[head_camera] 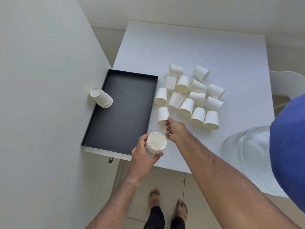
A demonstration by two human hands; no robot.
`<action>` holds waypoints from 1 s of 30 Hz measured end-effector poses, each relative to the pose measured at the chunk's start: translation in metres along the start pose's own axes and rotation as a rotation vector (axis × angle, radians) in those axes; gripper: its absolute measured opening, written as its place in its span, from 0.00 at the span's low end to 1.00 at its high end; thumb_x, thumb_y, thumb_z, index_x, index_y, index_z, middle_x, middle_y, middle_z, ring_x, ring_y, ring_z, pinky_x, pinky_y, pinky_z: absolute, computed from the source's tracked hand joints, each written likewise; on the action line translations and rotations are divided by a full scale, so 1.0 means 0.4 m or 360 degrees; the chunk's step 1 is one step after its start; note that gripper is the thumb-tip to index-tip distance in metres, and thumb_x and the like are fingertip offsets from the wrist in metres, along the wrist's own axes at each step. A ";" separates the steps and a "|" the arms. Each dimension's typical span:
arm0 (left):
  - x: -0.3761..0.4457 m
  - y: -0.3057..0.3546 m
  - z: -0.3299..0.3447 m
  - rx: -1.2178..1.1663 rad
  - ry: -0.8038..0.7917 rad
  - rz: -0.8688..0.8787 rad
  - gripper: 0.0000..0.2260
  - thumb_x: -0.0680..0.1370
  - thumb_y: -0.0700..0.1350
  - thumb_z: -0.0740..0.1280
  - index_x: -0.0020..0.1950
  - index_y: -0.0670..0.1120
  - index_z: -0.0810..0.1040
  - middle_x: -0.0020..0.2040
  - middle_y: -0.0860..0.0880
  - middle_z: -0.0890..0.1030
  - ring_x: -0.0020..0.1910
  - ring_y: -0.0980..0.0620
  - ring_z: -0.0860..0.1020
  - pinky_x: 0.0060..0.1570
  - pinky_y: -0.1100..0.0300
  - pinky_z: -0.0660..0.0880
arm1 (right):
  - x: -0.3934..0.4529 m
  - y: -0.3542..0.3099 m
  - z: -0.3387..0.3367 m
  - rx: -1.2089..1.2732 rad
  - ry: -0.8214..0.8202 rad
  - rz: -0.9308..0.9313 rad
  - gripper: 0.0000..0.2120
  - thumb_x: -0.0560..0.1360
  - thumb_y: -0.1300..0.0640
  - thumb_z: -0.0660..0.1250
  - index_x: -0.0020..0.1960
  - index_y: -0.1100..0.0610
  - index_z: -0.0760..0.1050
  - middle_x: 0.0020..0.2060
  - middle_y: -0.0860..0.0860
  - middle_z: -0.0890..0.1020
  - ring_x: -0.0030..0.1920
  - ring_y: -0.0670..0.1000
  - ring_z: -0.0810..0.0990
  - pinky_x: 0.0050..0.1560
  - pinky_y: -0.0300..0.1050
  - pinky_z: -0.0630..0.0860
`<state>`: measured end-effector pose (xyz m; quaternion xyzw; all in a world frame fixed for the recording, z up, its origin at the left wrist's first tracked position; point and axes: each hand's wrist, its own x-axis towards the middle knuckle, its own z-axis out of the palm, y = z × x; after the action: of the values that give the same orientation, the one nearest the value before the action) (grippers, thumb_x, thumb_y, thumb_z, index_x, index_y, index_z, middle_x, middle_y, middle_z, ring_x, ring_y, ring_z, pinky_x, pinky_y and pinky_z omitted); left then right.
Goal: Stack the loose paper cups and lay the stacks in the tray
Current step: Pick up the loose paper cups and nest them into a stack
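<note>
White table (214,52): right fingers (167,125) touching nearest (upturned) cup (162,115).

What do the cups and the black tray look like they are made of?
Loose cups: thin matte white paper, judging by rolled rims and dull surface. Tray: looks like rigid black card or board with a matte finish and thin, sharp-edged walls; plastic cannot be ruled out.

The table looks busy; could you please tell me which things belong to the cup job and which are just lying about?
Belongs:
left hand holding cup stack
right hand at loose cup
loose cups
black tray
finished stack

Lying about:
clear plastic bottle
</note>
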<state>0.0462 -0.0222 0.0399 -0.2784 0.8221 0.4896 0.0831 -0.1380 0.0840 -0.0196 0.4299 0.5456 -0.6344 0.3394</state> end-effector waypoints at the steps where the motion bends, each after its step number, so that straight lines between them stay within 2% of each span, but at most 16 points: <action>1: 0.000 0.003 0.000 0.0001 -0.0004 0.0003 0.36 0.72 0.53 0.83 0.72 0.67 0.66 0.66 0.64 0.78 0.70 0.46 0.74 0.65 0.40 0.78 | 0.001 -0.002 -0.003 0.0014 -0.0004 0.0005 0.08 0.81 0.52 0.70 0.51 0.57 0.81 0.40 0.49 0.84 0.32 0.44 0.74 0.28 0.37 0.65; 4: 0.005 0.010 0.001 -0.0003 -0.0008 0.0008 0.35 0.72 0.53 0.83 0.72 0.66 0.66 0.66 0.64 0.78 0.70 0.46 0.74 0.65 0.40 0.79 | -0.009 -0.007 -0.014 0.0052 -0.0010 -0.0039 0.06 0.81 0.54 0.70 0.48 0.57 0.80 0.38 0.49 0.82 0.31 0.45 0.74 0.28 0.38 0.65; 6: 0.008 0.011 0.003 -0.0012 -0.0010 0.0007 0.35 0.72 0.52 0.83 0.71 0.66 0.67 0.66 0.64 0.79 0.70 0.46 0.74 0.65 0.39 0.79 | -0.030 -0.011 -0.032 0.0095 -0.0011 -0.0179 0.06 0.81 0.55 0.70 0.47 0.56 0.80 0.37 0.49 0.82 0.32 0.45 0.74 0.29 0.38 0.66; 9: 0.007 0.018 0.011 -0.0028 -0.0023 0.0013 0.35 0.72 0.51 0.83 0.71 0.66 0.67 0.66 0.64 0.78 0.70 0.46 0.74 0.66 0.40 0.78 | -0.087 -0.027 -0.078 0.0040 -0.0008 -0.0617 0.06 0.82 0.53 0.68 0.48 0.54 0.79 0.41 0.50 0.83 0.36 0.47 0.77 0.32 0.41 0.70; 11: 0.006 0.025 0.017 -0.0026 -0.0027 0.0014 0.35 0.73 0.51 0.83 0.71 0.66 0.67 0.66 0.64 0.78 0.71 0.46 0.74 0.66 0.41 0.78 | -0.142 -0.038 -0.120 -0.0088 -0.0012 -0.0934 0.06 0.82 0.52 0.67 0.47 0.51 0.79 0.38 0.46 0.82 0.37 0.46 0.77 0.35 0.40 0.71; 13: 0.006 0.033 0.022 -0.0017 -0.0029 0.0019 0.35 0.73 0.51 0.83 0.72 0.65 0.67 0.65 0.65 0.78 0.71 0.47 0.73 0.66 0.42 0.77 | -0.201 -0.042 -0.165 -0.0280 -0.0010 -0.1212 0.07 0.82 0.50 0.67 0.45 0.47 0.78 0.34 0.42 0.80 0.37 0.44 0.77 0.38 0.38 0.72; 15: 0.008 0.043 0.025 -0.0023 -0.0033 0.0039 0.35 0.73 0.51 0.83 0.72 0.65 0.67 0.65 0.68 0.77 0.72 0.47 0.73 0.68 0.43 0.76 | -0.259 -0.036 -0.203 -0.0565 -0.0063 -0.1506 0.07 0.83 0.47 0.66 0.46 0.43 0.77 0.36 0.40 0.80 0.38 0.41 0.77 0.40 0.33 0.71; 17: 0.013 0.050 0.031 -0.0029 -0.0017 0.0081 0.34 0.73 0.51 0.83 0.72 0.64 0.68 0.66 0.67 0.77 0.71 0.48 0.73 0.70 0.41 0.74 | -0.296 -0.022 -0.232 -0.0934 -0.0076 -0.1818 0.07 0.84 0.48 0.65 0.48 0.43 0.76 0.39 0.40 0.80 0.41 0.43 0.77 0.41 0.30 0.70; 20: 0.017 0.066 0.037 -0.0037 0.0011 0.0122 0.35 0.72 0.51 0.83 0.73 0.62 0.68 0.67 0.65 0.77 0.71 0.49 0.73 0.71 0.39 0.74 | -0.324 0.000 -0.265 -0.1391 -0.0011 -0.2189 0.07 0.85 0.50 0.63 0.52 0.52 0.77 0.45 0.41 0.79 0.47 0.47 0.76 0.48 0.37 0.72; 23: 0.019 0.081 0.040 -0.0039 0.0016 0.0154 0.35 0.72 0.52 0.83 0.72 0.64 0.68 0.67 0.68 0.76 0.70 0.51 0.72 0.70 0.39 0.75 | -0.332 0.017 -0.289 -0.1737 0.0055 -0.2426 0.07 0.85 0.54 0.63 0.54 0.55 0.78 0.50 0.46 0.79 0.50 0.52 0.76 0.51 0.47 0.76; 25: 0.017 0.089 0.041 -0.0030 0.0017 0.0178 0.35 0.72 0.52 0.83 0.72 0.66 0.68 0.66 0.72 0.74 0.69 0.58 0.70 0.71 0.39 0.74 | -0.334 0.025 -0.297 -0.1868 0.0094 -0.2508 0.07 0.85 0.54 0.64 0.55 0.56 0.79 0.50 0.47 0.80 0.49 0.54 0.76 0.49 0.50 0.77; 28: 0.010 0.095 0.045 0.0029 0.0039 0.0205 0.35 0.73 0.52 0.83 0.73 0.64 0.68 0.65 0.75 0.72 0.67 0.76 0.63 0.72 0.39 0.72 | -0.334 0.033 -0.297 -0.1934 0.0105 -0.2541 0.06 0.84 0.55 0.67 0.56 0.56 0.81 0.49 0.48 0.81 0.47 0.54 0.77 0.48 0.51 0.78; 30: 0.006 0.098 0.048 0.0041 0.0051 0.0223 0.35 0.73 0.51 0.82 0.74 0.62 0.68 0.66 0.73 0.72 0.66 0.79 0.60 0.72 0.38 0.72 | -0.330 0.037 -0.293 -0.1945 0.0035 -0.2531 0.07 0.83 0.56 0.69 0.57 0.57 0.83 0.48 0.48 0.82 0.47 0.54 0.77 0.48 0.51 0.78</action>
<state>0.0204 0.0077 0.0591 -0.2269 0.8471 0.4790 0.0390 -0.0512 0.1917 0.0912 -0.3018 0.9097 -0.2840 -0.0257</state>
